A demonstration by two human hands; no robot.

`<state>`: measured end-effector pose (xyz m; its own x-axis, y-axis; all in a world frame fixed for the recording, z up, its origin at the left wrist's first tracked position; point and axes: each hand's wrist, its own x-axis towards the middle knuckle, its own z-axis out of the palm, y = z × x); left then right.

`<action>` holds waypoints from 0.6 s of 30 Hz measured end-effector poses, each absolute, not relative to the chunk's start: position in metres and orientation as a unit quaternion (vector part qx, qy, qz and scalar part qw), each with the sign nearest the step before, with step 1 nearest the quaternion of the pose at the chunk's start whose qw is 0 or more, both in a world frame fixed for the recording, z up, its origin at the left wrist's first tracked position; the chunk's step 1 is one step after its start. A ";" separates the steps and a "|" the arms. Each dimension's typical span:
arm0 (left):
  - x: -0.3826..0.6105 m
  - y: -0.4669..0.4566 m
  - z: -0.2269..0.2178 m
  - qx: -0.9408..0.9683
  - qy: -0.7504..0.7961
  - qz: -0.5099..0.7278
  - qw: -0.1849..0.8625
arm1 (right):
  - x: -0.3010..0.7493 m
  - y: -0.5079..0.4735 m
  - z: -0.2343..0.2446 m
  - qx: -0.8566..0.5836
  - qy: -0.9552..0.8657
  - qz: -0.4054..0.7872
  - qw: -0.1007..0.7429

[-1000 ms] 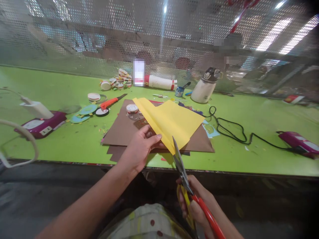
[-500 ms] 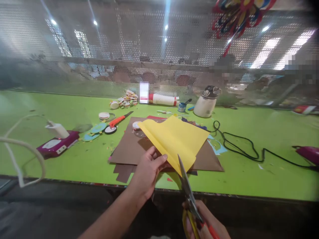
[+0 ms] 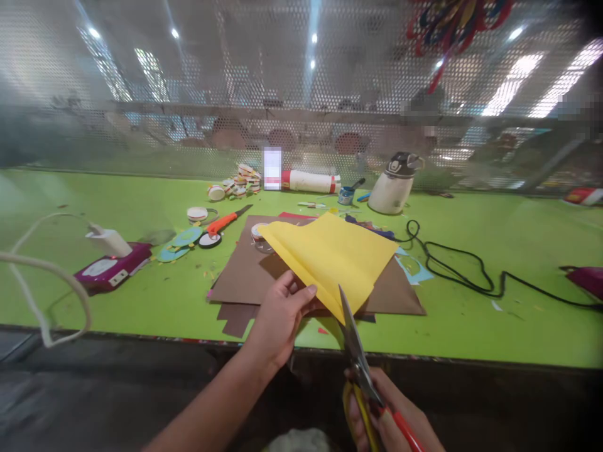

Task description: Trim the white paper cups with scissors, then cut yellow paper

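Observation:
My left hand pinches the near left edge of a folded yellow paper sheet, thumb on top, lifting it over the table's front edge. My right hand grips a pair of scissors with yellow and red handles. The scissor blades point up and reach the yellow sheet's near corner. Under the yellow sheet lie brown paper sheets on the green table.
An orange utility knife, tape rolls, paper discs, a white bottle lying down and a white jug sit at the back. A black cable runs right. Purple devices lie at left and right. Perforated metal screen behind.
The view has tilted up, so everything sits lower in the picture. Both hands keep their hold; the scissors stay at the yellow sheet's near corner.

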<state>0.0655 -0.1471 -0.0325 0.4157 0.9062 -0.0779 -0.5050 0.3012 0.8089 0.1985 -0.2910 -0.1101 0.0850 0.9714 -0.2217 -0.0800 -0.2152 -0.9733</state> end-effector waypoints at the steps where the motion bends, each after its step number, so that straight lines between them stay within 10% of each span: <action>1: 0.065 -0.147 -0.033 0.369 0.276 0.465 0.756 | 0.197 -0.291 -0.109 -0.567 -0.399 0.537 0.481; 18: 0.065 -0.149 -0.033 0.377 0.277 0.466 0.751 | 0.187 -0.288 -0.117 -0.577 -0.391 0.501 0.513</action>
